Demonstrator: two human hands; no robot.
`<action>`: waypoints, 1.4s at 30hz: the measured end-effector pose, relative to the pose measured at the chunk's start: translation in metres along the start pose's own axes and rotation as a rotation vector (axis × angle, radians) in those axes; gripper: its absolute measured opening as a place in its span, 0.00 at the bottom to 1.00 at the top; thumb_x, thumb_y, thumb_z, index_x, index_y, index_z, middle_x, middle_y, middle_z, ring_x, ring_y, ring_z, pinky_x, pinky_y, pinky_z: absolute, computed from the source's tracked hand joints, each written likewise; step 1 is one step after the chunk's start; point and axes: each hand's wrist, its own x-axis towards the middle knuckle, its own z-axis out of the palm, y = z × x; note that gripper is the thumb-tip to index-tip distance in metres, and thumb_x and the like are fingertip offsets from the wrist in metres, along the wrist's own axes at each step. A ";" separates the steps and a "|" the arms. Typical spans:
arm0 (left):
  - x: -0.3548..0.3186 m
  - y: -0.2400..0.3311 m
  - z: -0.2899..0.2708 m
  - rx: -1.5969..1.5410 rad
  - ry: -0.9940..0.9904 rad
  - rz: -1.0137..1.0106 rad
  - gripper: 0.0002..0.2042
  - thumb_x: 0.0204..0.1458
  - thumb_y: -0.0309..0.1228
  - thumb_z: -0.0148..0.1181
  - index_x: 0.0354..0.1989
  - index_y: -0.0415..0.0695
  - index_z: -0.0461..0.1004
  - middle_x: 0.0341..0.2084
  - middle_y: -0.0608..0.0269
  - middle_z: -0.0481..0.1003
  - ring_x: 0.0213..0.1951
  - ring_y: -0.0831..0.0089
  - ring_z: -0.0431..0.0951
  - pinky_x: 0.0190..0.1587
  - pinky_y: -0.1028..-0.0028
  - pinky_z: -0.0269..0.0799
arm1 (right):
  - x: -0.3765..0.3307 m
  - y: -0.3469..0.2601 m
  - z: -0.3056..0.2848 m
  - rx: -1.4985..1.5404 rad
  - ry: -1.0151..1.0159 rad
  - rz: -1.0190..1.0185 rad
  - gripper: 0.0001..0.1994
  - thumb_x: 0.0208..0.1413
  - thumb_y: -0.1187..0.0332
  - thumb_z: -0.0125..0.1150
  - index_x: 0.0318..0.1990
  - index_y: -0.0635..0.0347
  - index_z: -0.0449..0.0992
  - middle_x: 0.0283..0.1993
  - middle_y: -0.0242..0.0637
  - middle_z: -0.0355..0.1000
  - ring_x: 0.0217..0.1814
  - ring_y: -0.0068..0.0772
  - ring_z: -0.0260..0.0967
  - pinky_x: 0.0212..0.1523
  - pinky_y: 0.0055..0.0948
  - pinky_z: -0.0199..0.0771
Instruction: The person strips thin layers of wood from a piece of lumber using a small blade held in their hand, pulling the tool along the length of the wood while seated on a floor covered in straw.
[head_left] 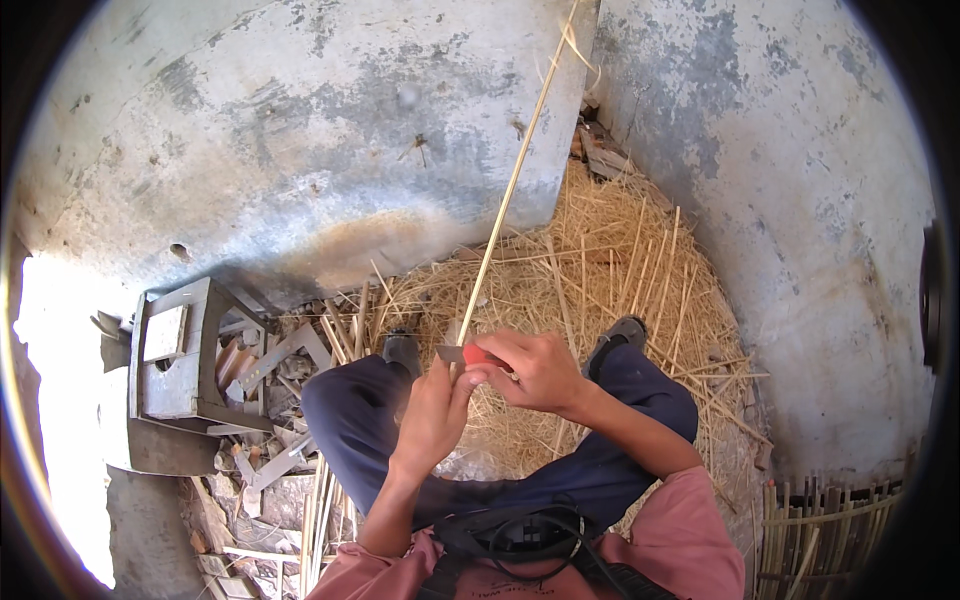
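A long, thin bamboo strip (512, 185) rises from my hands toward the top of the view, with a pale curl of shaving (578, 45) near its far end. My left hand (430, 415) is closed around the strip's near end. In my right hand (537, 370) is a knife (479, 355) with a red handle, gripped by curled fingers. Its short, flat blade points left and lies across the strip, close to my left fingertips. The exact contact between blade and strip is too small to make out.
Straw-like shavings and loose bamboo sticks (655, 262) cover the floor around my feet. A worn wooden stool (175, 350) lies at the left, beside wood scraps (270, 470). Peeling walls (780, 200) stand ahead and right. Upright slats (830, 535) are at the lower right.
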 end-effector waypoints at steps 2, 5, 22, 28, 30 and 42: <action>-0.002 -0.002 0.005 0.038 0.040 0.011 0.18 0.69 0.40 0.59 0.49 0.34 0.71 0.27 0.42 0.78 0.33 0.38 0.80 0.32 0.54 0.71 | -0.001 -0.002 -0.001 -0.018 -0.004 0.014 0.15 0.60 0.60 0.69 0.49 0.58 0.81 0.37 0.38 0.81 0.30 0.43 0.81 0.27 0.36 0.78; -0.003 -0.007 0.010 0.103 0.083 0.011 0.18 0.70 0.41 0.58 0.48 0.34 0.71 0.24 0.41 0.77 0.30 0.38 0.80 0.30 0.53 0.71 | -0.002 -0.006 -0.002 -0.048 -0.009 0.036 0.15 0.60 0.60 0.69 0.49 0.58 0.81 0.39 0.38 0.82 0.31 0.42 0.81 0.26 0.36 0.78; 0.002 -0.003 0.018 0.105 0.128 -0.086 0.15 0.70 0.41 0.57 0.42 0.38 0.73 0.15 0.46 0.72 0.22 0.41 0.78 0.24 0.52 0.67 | 0.003 -0.001 -0.002 -0.148 0.086 0.070 0.13 0.64 0.56 0.66 0.47 0.53 0.80 0.33 0.35 0.81 0.26 0.41 0.79 0.23 0.37 0.76; -0.029 -0.023 0.027 0.206 0.019 -0.199 0.15 0.71 0.40 0.55 0.41 0.38 0.70 0.17 0.40 0.72 0.24 0.36 0.76 0.26 0.45 0.64 | 0.023 0.040 -0.038 -0.184 0.114 0.308 0.14 0.65 0.56 0.65 0.48 0.56 0.84 0.28 0.39 0.80 0.25 0.42 0.78 0.26 0.37 0.75; -0.033 -0.028 0.029 0.206 0.025 -0.205 0.15 0.71 0.40 0.54 0.41 0.38 0.70 0.17 0.39 0.72 0.25 0.34 0.76 0.27 0.43 0.64 | 0.022 0.043 -0.037 -0.144 0.125 0.289 0.15 0.65 0.56 0.65 0.49 0.56 0.84 0.28 0.41 0.80 0.25 0.42 0.79 0.27 0.38 0.75; -0.069 -0.041 0.013 0.273 0.002 -0.227 0.14 0.72 0.37 0.52 0.38 0.37 0.69 0.17 0.38 0.71 0.25 0.33 0.75 0.28 0.44 0.65 | 0.032 0.077 -0.030 -0.100 0.085 0.233 0.15 0.66 0.56 0.65 0.47 0.59 0.84 0.26 0.42 0.79 0.23 0.37 0.75 0.26 0.34 0.70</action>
